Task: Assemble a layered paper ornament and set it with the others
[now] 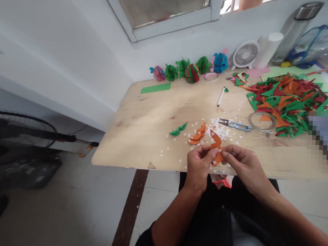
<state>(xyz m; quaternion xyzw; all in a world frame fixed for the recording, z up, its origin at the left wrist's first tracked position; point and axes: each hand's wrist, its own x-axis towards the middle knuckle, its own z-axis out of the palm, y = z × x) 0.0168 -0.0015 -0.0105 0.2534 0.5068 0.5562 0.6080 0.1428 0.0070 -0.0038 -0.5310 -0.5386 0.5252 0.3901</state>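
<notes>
Near the table's front edge, my left hand [200,162] pinches an orange paper cut-out [217,139] between thumb and fingers. My right hand [243,164] is closed at the cut-out's right edge, thumb and fingertips pressed together on it. Small white squares are stuck on the orange paper at its tip, middle and lower end. To the left lie a stack of orange paper pieces [198,134] and a green paper piece [178,129], each bearing white squares. Many white paper bits [221,130] are scattered beyond my hands, beside blue-handled thread snips [235,124].
A roll of clear tape [262,121] lies before a heap of green, orange and red paper scraps [288,98]. A white pen [221,96] and a green strip [155,88] lie farther back. Folded-paper figures [192,73], a small fan [246,55] and a steel flask [292,30] line the wall.
</notes>
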